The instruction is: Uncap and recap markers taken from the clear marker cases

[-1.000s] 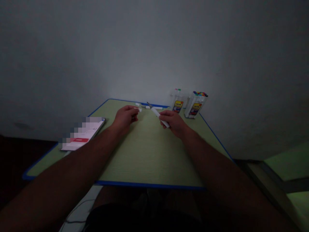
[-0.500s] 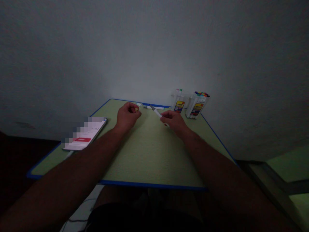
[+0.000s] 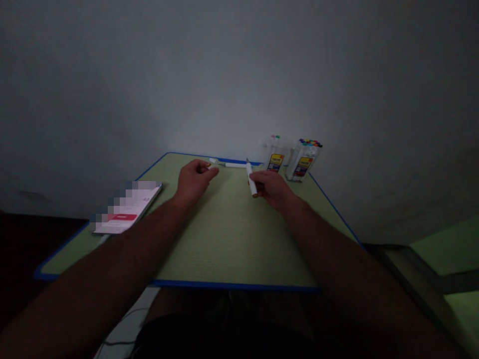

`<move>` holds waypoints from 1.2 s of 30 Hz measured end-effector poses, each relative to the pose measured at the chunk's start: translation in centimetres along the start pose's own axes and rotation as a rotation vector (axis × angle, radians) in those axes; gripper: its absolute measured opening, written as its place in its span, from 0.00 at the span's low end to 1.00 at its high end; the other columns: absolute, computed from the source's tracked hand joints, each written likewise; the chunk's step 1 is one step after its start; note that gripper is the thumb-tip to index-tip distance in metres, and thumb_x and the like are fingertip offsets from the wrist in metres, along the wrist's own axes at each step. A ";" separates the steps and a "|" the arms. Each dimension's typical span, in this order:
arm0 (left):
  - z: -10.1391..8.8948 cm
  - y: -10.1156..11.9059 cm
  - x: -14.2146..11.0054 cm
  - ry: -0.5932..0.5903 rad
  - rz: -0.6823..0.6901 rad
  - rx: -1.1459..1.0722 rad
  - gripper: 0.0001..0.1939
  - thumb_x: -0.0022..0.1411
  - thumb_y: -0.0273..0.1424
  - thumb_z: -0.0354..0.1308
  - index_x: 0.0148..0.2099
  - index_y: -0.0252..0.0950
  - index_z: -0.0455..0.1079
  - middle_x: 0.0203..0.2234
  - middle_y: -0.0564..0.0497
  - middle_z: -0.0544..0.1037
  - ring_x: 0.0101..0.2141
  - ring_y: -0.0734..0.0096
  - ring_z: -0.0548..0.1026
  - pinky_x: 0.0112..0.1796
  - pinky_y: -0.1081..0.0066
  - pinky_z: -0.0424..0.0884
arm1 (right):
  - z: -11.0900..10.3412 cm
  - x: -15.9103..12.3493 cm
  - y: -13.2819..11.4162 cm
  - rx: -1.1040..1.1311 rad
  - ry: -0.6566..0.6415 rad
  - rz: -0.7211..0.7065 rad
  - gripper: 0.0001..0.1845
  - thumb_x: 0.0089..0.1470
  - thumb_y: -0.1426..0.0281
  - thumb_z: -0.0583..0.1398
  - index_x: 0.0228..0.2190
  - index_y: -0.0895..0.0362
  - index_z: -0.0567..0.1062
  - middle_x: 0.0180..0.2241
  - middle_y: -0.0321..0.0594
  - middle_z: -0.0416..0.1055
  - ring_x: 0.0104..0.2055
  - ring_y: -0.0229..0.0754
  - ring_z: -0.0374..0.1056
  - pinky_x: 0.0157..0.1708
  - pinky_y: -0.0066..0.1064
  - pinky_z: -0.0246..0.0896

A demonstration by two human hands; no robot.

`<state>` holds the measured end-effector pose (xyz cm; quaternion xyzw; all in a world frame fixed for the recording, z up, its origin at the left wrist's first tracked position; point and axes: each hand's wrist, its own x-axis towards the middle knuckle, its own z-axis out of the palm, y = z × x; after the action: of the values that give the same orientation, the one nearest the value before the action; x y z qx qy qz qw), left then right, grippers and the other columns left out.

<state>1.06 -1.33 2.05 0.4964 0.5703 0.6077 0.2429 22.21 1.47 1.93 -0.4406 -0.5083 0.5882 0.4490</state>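
My right hand (image 3: 271, 188) grips a white marker (image 3: 251, 180) with its dark tip pointing away from me, over the far part of the green desk (image 3: 228, 234). My left hand (image 3: 194, 178) is curled shut on a small white cap (image 3: 213, 170) that peeks from its fingers. Another white marker (image 3: 230, 164) lies on the desk by the far edge, just beyond both hands.
Two clear marker boxes stand at the far right corner, one nearly empty (image 3: 275, 155), one full of coloured markers (image 3: 304, 160). A phone or booklet with a red band (image 3: 125, 208) lies at the left edge. A wall rises right behind the desk.
My right hand has turned the marker from slanting left to pointing nearly straight away. My left hand closed over the cap and stayed near the far edge.
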 end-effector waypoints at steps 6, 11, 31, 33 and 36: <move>0.0 -0.2 0.1 -0.009 0.005 0.016 0.14 0.45 0.37 0.67 0.31 0.36 0.69 0.20 0.57 0.69 0.20 0.76 0.66 0.24 0.71 0.64 | 0.2 -0.2 -0.2 0.006 -0.002 0.004 0.08 0.45 0.70 0.66 0.25 0.59 0.71 0.18 0.32 0.66 0.18 0.31 0.59 0.15 0.23 0.51; -0.1 -0.3 0.2 -0.015 -0.001 0.029 0.14 0.44 0.37 0.67 0.31 0.36 0.69 0.20 0.56 0.69 0.20 0.75 0.66 0.24 0.71 0.64 | 0.3 -0.3 -0.3 -0.015 0.013 -0.002 0.08 0.44 0.70 0.66 0.26 0.58 0.72 0.18 0.32 0.66 0.17 0.31 0.59 0.15 0.24 0.50; -0.1 -1.2 0.7 -0.030 0.044 0.010 0.13 0.45 0.38 0.67 0.32 0.36 0.71 0.22 0.56 0.70 0.22 0.75 0.66 0.26 0.72 0.63 | 0.1 0.0 0.3 -0.061 -0.031 -0.019 0.13 0.39 0.68 0.68 0.30 0.57 0.73 0.22 0.32 0.69 0.20 0.33 0.63 0.18 0.26 0.55; -0.1 -1.1 0.6 -0.034 0.044 0.008 0.13 0.45 0.37 0.67 0.32 0.36 0.72 0.22 0.56 0.71 0.23 0.75 0.67 0.26 0.72 0.63 | 0.1 0.0 0.3 -0.049 -0.030 -0.015 0.14 0.39 0.68 0.68 0.30 0.57 0.73 0.22 0.32 0.69 0.20 0.33 0.63 0.18 0.27 0.55; -0.1 -0.6 0.4 -0.040 0.032 -0.001 0.12 0.45 0.36 0.66 0.31 0.36 0.72 0.21 0.56 0.71 0.22 0.75 0.67 0.26 0.71 0.63 | 0.2 -0.1 0.3 -0.038 -0.027 -0.006 0.13 0.38 0.69 0.68 0.29 0.57 0.73 0.21 0.31 0.69 0.19 0.33 0.62 0.18 0.27 0.55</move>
<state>0.62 -0.92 1.59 0.5175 0.5570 0.6017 0.2448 22.04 1.34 1.67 -0.4396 -0.5265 0.5830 0.4356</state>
